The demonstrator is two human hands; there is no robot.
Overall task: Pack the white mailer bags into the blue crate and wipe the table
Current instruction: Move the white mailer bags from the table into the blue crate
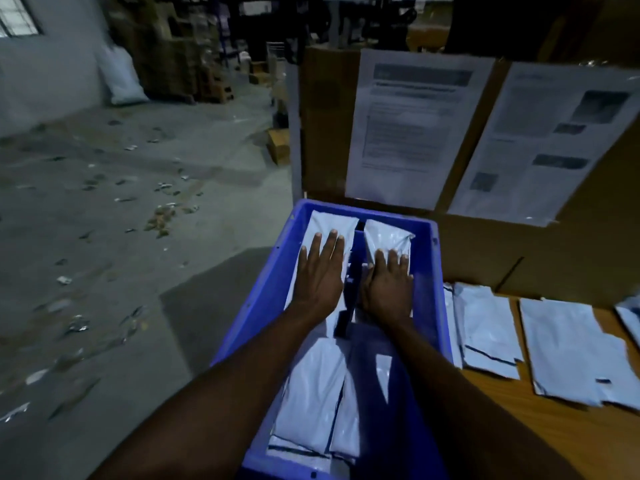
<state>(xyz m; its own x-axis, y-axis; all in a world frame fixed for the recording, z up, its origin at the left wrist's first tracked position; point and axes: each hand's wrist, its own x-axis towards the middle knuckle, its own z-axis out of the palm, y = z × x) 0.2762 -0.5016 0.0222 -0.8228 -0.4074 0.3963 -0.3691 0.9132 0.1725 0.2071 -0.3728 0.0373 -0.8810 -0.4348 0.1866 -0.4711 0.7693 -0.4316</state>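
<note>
The blue crate (427,271) stands at the left end of the wooden table (540,431). White mailer bags lie inside it in stacks. My left hand (320,271) presses flat, fingers straight, on the far left stack (332,221). My right hand (388,284) presses flat on the far right stack (386,237). A dark gap runs between the two stacks. More bags (313,400) fill the near part of the crate between my forearms. Loose mailer bags lie on the table to the right, one pile (483,330) beside the crate and another (571,355) farther right.
A cardboard wall (325,126) rises behind the crate and table, with two printed sheets (412,126) (540,140) taped to it. To the left lies a concrete floor (121,244) strewn with litter. A white sack (121,77) and stacked goods stand far back.
</note>
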